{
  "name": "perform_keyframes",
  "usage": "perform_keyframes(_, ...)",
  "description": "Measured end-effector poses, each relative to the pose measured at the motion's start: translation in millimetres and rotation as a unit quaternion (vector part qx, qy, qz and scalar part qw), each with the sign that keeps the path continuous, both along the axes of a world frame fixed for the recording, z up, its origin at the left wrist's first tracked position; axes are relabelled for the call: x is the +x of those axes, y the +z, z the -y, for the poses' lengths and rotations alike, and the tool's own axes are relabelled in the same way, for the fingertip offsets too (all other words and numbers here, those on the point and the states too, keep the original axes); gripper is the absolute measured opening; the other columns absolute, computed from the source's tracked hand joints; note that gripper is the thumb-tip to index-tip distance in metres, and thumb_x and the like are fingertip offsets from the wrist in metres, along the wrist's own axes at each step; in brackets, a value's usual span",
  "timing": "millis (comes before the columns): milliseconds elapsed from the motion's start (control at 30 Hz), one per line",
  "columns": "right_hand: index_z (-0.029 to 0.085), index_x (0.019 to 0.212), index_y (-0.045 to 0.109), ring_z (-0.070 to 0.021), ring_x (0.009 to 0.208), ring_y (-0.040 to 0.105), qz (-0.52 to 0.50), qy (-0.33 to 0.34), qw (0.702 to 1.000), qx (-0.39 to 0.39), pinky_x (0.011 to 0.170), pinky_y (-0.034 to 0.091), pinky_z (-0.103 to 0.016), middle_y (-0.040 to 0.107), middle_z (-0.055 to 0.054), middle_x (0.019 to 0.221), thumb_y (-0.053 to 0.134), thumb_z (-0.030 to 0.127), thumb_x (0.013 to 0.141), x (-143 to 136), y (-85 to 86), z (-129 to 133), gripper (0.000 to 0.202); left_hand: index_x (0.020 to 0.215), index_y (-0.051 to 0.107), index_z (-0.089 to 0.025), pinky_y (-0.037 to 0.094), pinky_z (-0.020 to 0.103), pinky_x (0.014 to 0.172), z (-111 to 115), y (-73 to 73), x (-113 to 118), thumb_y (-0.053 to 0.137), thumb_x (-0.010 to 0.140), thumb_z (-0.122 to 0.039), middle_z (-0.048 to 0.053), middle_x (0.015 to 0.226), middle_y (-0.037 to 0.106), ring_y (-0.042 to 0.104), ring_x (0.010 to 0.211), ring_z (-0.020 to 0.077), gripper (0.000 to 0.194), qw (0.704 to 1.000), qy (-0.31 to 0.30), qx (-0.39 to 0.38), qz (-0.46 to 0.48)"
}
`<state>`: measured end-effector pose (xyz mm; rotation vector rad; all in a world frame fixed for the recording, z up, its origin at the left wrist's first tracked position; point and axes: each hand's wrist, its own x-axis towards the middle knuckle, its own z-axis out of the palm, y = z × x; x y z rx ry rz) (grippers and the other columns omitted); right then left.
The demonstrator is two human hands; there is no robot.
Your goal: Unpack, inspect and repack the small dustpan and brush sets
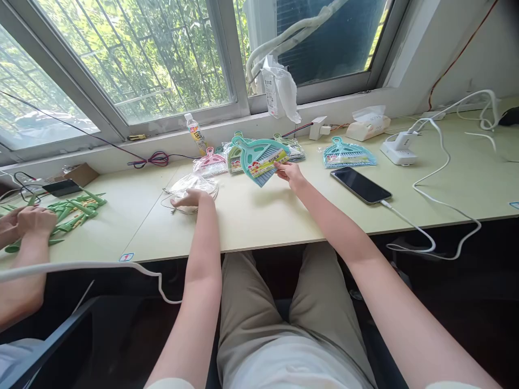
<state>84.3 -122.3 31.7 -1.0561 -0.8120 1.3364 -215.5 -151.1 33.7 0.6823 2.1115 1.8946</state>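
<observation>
Pinched in my right hand is the right edge of a teal dustpan-and-brush set with a yellow label, lifted over the table and tilted. My left hand lies at a pile of clear plastic bags, fingers stretched to the left and touching or just over it; I see nothing gripped there. Behind the lifted set, bagged sets stand by the wall: a pink one, a green one partly hidden, and another green one. A bagged teal set lies farther right.
A phone on a white cable lies right of my arm, near a white power adapter and a tissue pack. A bottle stands at the window. At left, a co-worker's hands work among green pieces.
</observation>
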Motion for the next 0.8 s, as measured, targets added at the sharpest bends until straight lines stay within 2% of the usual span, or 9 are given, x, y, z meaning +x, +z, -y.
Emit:
perform_keyframes(67, 0.018, 0.075, 0.067, -0.0089, 0.065, 0.066, -0.004, -0.008, 1.000, 0.003, 0.078, 0.054, -0.025, 0.074, 0.001, 0.076, 0.084, 0.016, 0.082, 0.7, -1.3, -0.6, 0.018, 0.157, 0.027, -0.021, 0.024, 0.056, 0.127, 9.6, 12.3, 7.9, 0.043, 0.088, -0.010, 0.020, 0.162, 0.037, 0.013, 0.162, 0.0286, 0.072, 0.990, 0.135, -0.022, -0.023)
perform_keyframes(100, 0.018, 0.075, 0.067, -0.0088, 0.065, 0.065, -0.004, -0.011, 1.000, 0.003, 0.077, 0.054, -0.025, 0.073, 0.001, 0.075, 0.085, 0.016, 0.081, 0.8, -1.8, -0.9, 0.019, 0.158, 0.027, -0.022, 0.018, 0.060, 0.128, 15.0, 19.0, 12.2, 0.043, 0.086, -0.008, 0.018, 0.165, 0.034, 0.007, 0.163, 0.0287, 0.075, 0.990, 0.132, -0.037, -0.042)
perform_keyframes(200, 0.018, 0.072, 0.067, -0.0085, 0.064, 0.063, -0.002, -0.017, 1.000, 0.007, 0.074, 0.053, -0.024, 0.072, 0.002, 0.073, 0.088, 0.017, 0.076, -0.5, -1.7, -0.8, 0.021, 0.161, 0.029, -0.027, 0.006, 0.070, 0.124, 29.5, 35.6, 28.2, 0.044, 0.086, -0.010, 0.014, 0.172, 0.024, 0.000, 0.163, 0.0320, 0.078, 0.990, -0.010, -0.041, -0.134)
perform_keyframes(300, 0.018, 0.071, 0.067, -0.0079, 0.063, 0.061, -0.006, -0.016, 1.000, 0.024, 0.072, 0.052, -0.023, 0.070, 0.003, 0.072, 0.090, 0.018, 0.071, -3.1, 0.9, 0.8, 0.023, 0.162, 0.031, -0.026, -0.012, 0.068, 0.122, 33.0, 38.2, 46.4, 0.043, 0.088, -0.010, 0.010, 0.176, 0.013, -0.010, 0.162, 0.0297, 0.077, 0.968, -0.011, 0.012, -0.249)
perform_keyframes(400, 0.018, 0.070, 0.067, -0.0077, 0.064, 0.060, -0.012, -0.013, 0.999, 0.036, 0.072, 0.051, -0.022, 0.069, 0.002, 0.072, 0.088, 0.018, 0.070, -5.1, 4.0, 2.6, 0.021, 0.163, 0.032, -0.025, -0.021, 0.064, 0.121, 20.4, 27.4, 56.6, 0.047, 0.089, -0.012, 0.008, 0.176, 0.011, -0.010, 0.163, 0.0275, 0.077, 0.944, -0.028, 0.024, -0.327)
perform_keyframes(533, 0.019, 0.071, 0.066, -0.0100, 0.068, 0.062, -0.001, -0.014, 0.999, 0.047, 0.071, 0.052, -0.023, 0.072, 0.000, 0.075, 0.090, 0.026, 0.064, -5.5, 5.7, 2.8, 0.025, 0.164, 0.026, -0.022, -0.009, 0.070, 0.123, -2.8, 13.8, 47.0, 0.042, 0.094, -0.015, 0.010, 0.175, 0.015, -0.002, 0.163, 0.0299, 0.073, 0.970, -0.038, -0.009, -0.238)
perform_keyframes(633, 0.020, 0.073, 0.066, -0.0111, 0.070, 0.064, 0.010, -0.015, 0.999, 0.049, 0.072, 0.052, -0.024, 0.072, 0.000, 0.077, 0.090, 0.029, 0.062, -5.3, 5.1, 2.9, 0.028, 0.162, 0.031, -0.023, 0.007, 0.058, 0.130, -9.8, 13.7, 36.7, 0.037, 0.101, -0.022, 0.012, 0.171, 0.028, 0.011, 0.163, 0.0264, 0.062, 0.978, -0.058, 0.047, -0.195)
perform_keyframes(700, 0.020, 0.073, 0.065, -0.0111, 0.071, 0.065, 0.012, -0.012, 0.999, 0.048, 0.073, 0.053, -0.023, 0.073, 0.001, 0.077, 0.089, 0.029, 0.063, -6.4, 4.6, 4.1, 0.028, 0.157, 0.041, -0.025, 0.020, 0.045, 0.130, -10.5, 15.4, 39.2, 0.039, 0.105, -0.034, 0.011, 0.165, 0.041, 0.027, 0.159, 0.0237, 0.053, 0.968, -0.124, 0.128, -0.174)
perform_keyframes(800, 0.020, 0.075, 0.066, -0.0102, 0.071, 0.065, 0.022, 0.004, 0.999, 0.044, 0.073, 0.053, -0.022, 0.073, 0.001, 0.078, 0.088, 0.029, 0.066, -10.1, 5.2, 6.8, 0.026, 0.144, 0.057, -0.026, 0.039, 0.041, 0.121, -10.7, 14.0, 58.5, 0.047, 0.103, -0.055, 0.010, 0.144, 0.064, 0.052, 0.144, 0.0252, 0.051, 0.932, -0.316, 0.173, -0.040)
